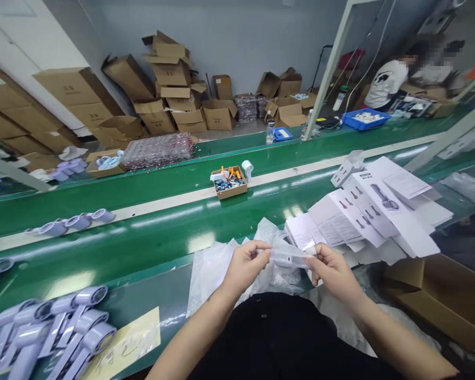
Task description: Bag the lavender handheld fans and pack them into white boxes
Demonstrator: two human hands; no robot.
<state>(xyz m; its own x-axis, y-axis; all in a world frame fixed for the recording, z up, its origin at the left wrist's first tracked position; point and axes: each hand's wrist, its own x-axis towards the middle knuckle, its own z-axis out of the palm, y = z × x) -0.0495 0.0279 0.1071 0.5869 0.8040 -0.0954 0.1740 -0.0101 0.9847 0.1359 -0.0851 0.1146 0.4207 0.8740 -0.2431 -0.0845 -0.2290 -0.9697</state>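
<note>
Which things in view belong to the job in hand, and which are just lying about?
Likely in the job:
clear plastic bag between left hand and right hand
plastic bags beneath
perhaps lilac handheld devices, printed white boxes

Apparently just lying about:
open cardboard boxes by the wall
clear bottle
blue tray

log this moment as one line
left hand: pinching clear bag | right hand: pinching its other end | loose bags: by hands | white boxes: right | lilac devices: left
</note>
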